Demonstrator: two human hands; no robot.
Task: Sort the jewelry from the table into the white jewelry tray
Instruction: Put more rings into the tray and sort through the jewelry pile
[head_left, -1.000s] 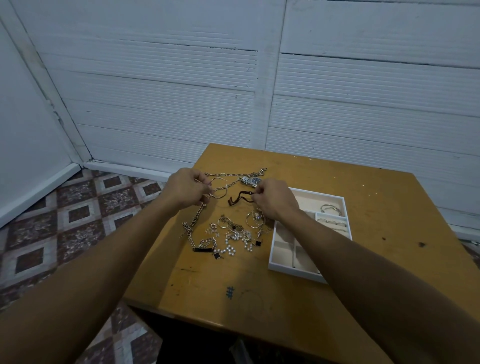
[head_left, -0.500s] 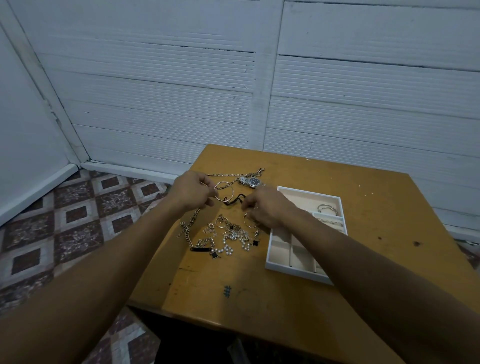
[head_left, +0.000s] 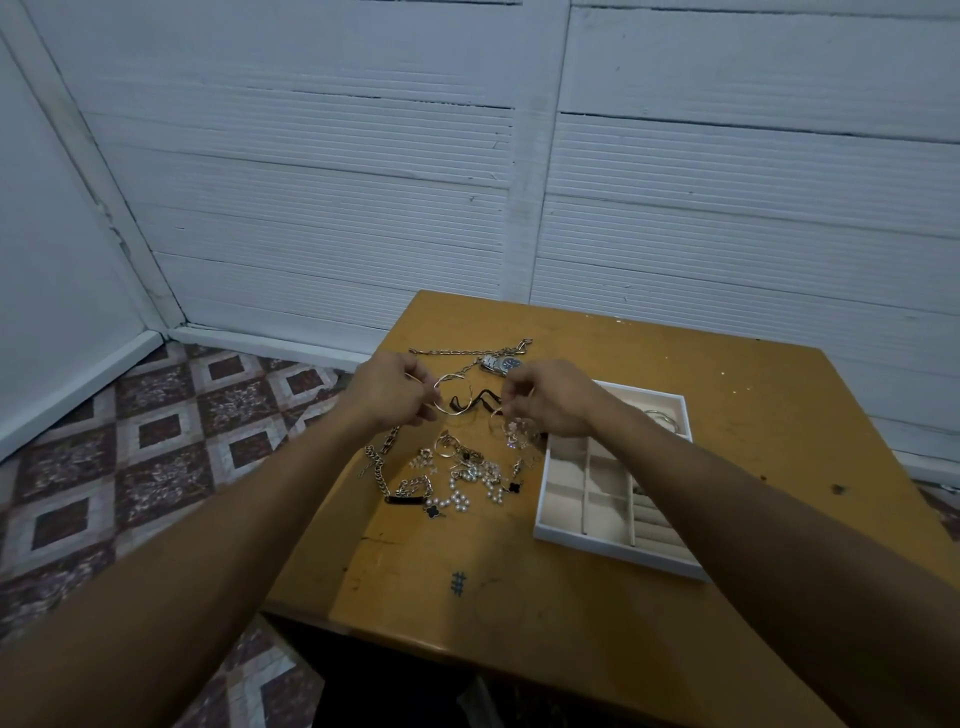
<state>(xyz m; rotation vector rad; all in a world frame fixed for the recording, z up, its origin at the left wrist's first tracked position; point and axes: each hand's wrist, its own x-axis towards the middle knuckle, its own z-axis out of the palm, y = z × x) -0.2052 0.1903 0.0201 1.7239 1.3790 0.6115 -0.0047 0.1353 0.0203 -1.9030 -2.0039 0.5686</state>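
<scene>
Gold bangle (head_left: 451, 409) pinched in left hand (head_left: 392, 395) fingers, hoop earring (head_left: 511, 428) in right hand (head_left: 556, 402); best untangle slowly, lifting clear of the black cord (head_left: 484, 403).

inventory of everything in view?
table: 1, mustard, centre.
jewelry pile: 1, mixed metals, table's left half.
jewelry tray: 1, white, beige lining, right of pile.
bangles: about 2, silver, tray's far compartment.
watch: 1, silver, pile's far edge.
chain bracelet: 1, silver, pile's left.
pearls: 1 cluster, white, pile's near side.
gold bangle: 1, gold, pile's far side.
floor: 1, patterned, left.
left hand: 1, bare, pinching gold bangle.
right hand: 1, bare, over pile, grasp unclear.
</scene>
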